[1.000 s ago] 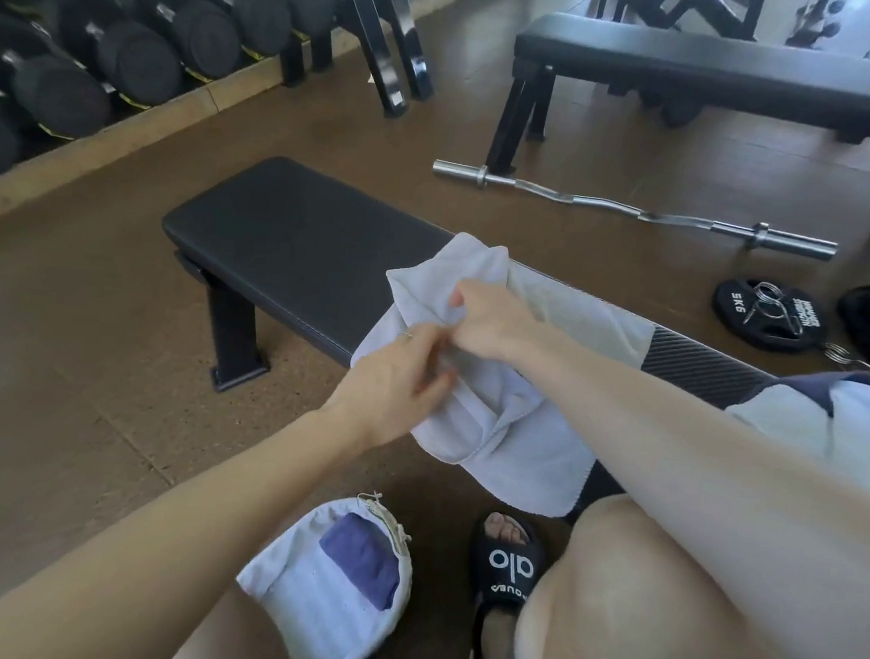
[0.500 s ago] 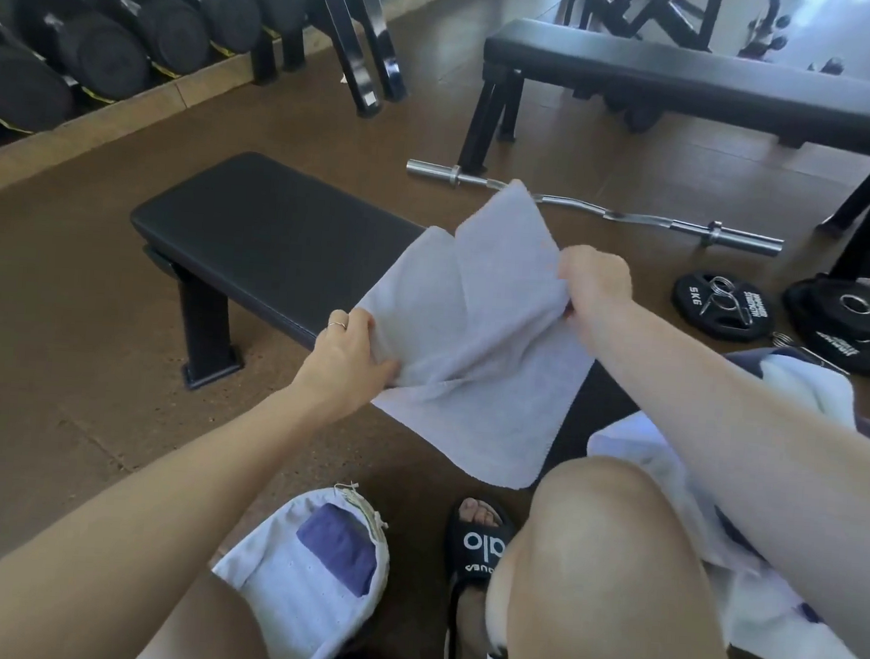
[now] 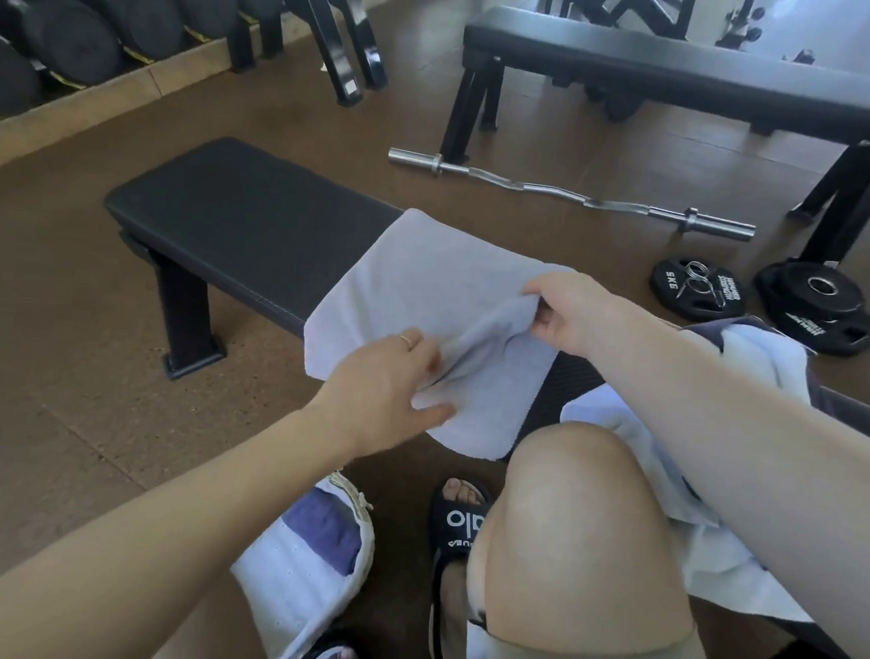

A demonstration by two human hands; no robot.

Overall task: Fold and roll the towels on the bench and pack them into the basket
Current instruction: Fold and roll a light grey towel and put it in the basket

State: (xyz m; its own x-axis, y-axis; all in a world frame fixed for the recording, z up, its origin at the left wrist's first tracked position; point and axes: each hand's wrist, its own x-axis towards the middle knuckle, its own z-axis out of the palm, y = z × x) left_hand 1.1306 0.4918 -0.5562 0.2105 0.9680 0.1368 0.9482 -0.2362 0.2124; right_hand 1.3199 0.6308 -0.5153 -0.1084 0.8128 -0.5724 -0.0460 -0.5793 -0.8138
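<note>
Towel (image 3: 425, 287), pale lilac, lies spread across desk (image 3: 245, 213), near edge draping off the front. Both hands on it, close together w/ a ridge of cloth bunched btwn them. Left hand (image 3: 383, 377) has fingers on the ridge, thumb on the flat cloth; right hand (image 3: 568, 313) pinches the ridge at its far end. I read this as the fold step, roll not begun. Next move, I reckon: carry the pinched edge over, square corners, smooth flat. More towels (image 3: 759, 372) heaped on desk to my right. Basket (image 3: 303, 567), white fabric, sits on floor by my feet w/ a purple roll (image 3: 326, 527) inside.
</note>
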